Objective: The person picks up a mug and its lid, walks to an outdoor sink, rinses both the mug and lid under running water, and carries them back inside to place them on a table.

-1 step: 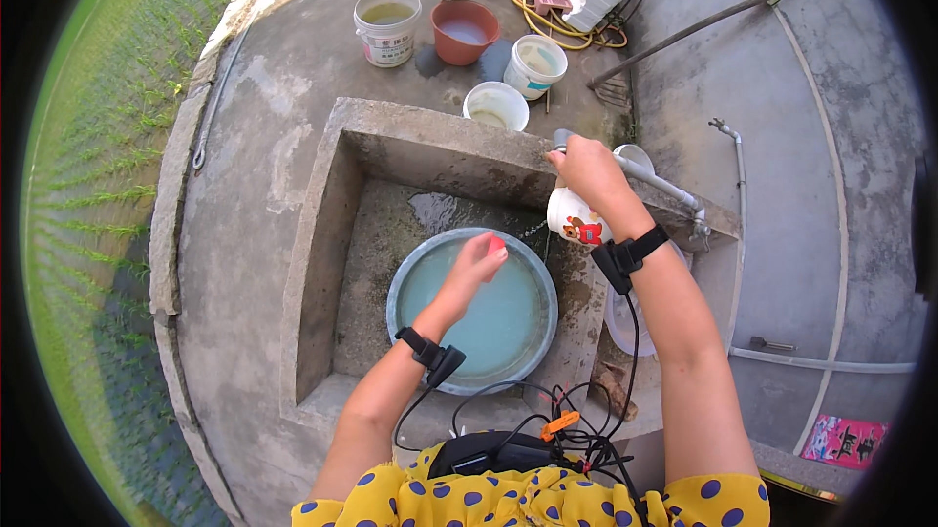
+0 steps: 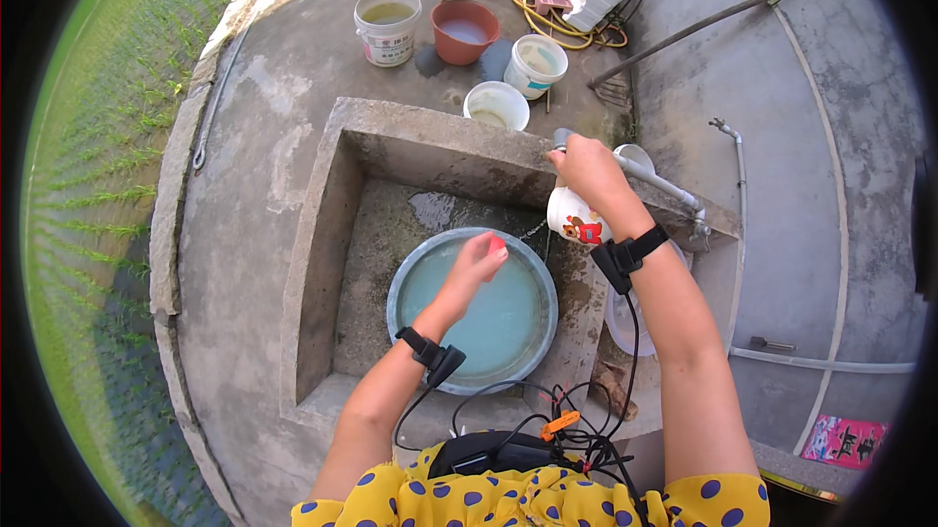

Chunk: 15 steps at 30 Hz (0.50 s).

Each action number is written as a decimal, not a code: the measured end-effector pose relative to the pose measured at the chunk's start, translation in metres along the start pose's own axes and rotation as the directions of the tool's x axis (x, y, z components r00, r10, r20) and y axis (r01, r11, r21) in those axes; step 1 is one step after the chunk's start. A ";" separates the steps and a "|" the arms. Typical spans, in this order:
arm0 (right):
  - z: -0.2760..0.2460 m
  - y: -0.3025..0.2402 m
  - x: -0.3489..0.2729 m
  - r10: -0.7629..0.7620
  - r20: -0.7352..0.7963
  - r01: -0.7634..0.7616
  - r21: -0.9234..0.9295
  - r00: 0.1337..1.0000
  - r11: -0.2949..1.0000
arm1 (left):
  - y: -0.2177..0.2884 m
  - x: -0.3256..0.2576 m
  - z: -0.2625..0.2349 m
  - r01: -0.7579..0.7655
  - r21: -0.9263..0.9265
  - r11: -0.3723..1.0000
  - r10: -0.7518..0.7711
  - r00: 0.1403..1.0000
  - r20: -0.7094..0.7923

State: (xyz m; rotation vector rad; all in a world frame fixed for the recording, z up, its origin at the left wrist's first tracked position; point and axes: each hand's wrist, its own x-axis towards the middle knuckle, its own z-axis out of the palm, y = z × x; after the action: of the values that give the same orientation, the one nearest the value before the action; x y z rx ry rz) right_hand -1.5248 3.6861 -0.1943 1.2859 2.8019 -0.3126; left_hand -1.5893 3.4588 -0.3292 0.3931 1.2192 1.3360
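My left hand (image 2: 477, 260) is closed around a small red piece (image 2: 497, 244), mostly hidden by the fingers, above the round blue-grey basin (image 2: 395, 304). Cloudy bluish water fills this basin. My right hand (image 2: 592, 171) is closed at the grey tap (image 2: 562, 138) on the end of a pipe, its fingertips partly hidden. Just below that hand is a white mug (image 2: 572, 212) with a cartoon bear on it; what supports it is hidden. A few water drops show between mug and basin.
A concrete trough (image 2: 318, 234) surrounds the basin. Beyond its far wall stand a white bucket (image 2: 389, 48), a reddish-brown bucket (image 2: 459, 50) and smaller white tubs. A clear plastic tub (image 2: 625, 327) lies right of the divider. Black cables (image 2: 576, 395) hang before my waist.
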 end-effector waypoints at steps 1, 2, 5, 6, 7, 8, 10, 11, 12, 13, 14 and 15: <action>0.000 -0.002 0.000 0.005 0.002 -0.005 -0.005 1.000 1.000 | 0.000 -0.001 0.000 0.001 0.000 1.000 -0.001 1.000 -0.002; 0.000 -0.003 0.000 0.011 0.004 -0.011 -0.011 1.000 1.000 | 0.000 -0.001 -0.001 -0.008 0.000 1.000 0.008 1.000 -0.007; 0.002 -0.002 0.000 -0.001 -0.006 0.002 0.005 1.000 1.000 | -0.002 -0.002 -0.002 -0.014 0.006 1.000 0.014 1.000 -0.012; 0.004 0.000 0.001 -0.001 -0.006 0.001 0.004 1.000 1.000 | -0.002 -0.002 -0.002 -0.011 0.013 1.000 0.011 1.000 -0.010; 0.004 0.001 0.000 -0.007 -0.007 0.007 0.004 1.000 1.000 | -0.002 -0.002 -0.002 -0.011 0.013 1.000 0.011 1.000 -0.008; 0.005 0.002 0.000 -0.012 -0.007 0.012 0.003 1.000 1.000 | -0.002 -0.003 -0.001 -0.012 0.010 1.000 0.012 1.000 -0.006; 0.002 0.005 -0.003 0.008 0.005 -0.009 0.039 1.000 0.999 | -0.001 -0.004 0.001 -0.011 0.009 1.000 0.011 1.000 0.000; 0.001 0.006 -0.006 0.026 0.018 -0.027 0.077 1.000 0.997 | 0.001 -0.006 0.001 -0.011 0.009 1.000 0.011 1.000 -0.001; 0.000 0.008 -0.011 0.032 0.018 -0.033 0.077 0.999 0.996 | 0.001 -0.008 0.001 -0.011 0.009 1.000 0.011 1.000 0.000; 0.000 0.009 -0.018 0.032 0.001 -0.032 0.112 0.999 0.993 | 0.000 -0.010 0.000 -0.006 0.012 1.000 0.006 1.000 0.004; -0.001 0.009 -0.026 0.034 -0.015 -0.031 0.146 0.999 0.989 | -0.001 -0.013 -0.002 -0.009 0.038 0.999 0.009 1.000 -0.007; -0.001 0.008 -0.035 0.041 -0.015 -0.039 0.148 0.999 0.988 | -0.002 -0.015 -0.006 -0.012 0.064 0.998 0.013 1.000 -0.018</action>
State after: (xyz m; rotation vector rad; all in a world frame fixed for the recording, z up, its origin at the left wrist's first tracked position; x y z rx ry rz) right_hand -1.4959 3.6652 -0.1900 1.3779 2.8098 -0.5185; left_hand -1.5896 3.4426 -0.3261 0.4354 1.2790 1.3163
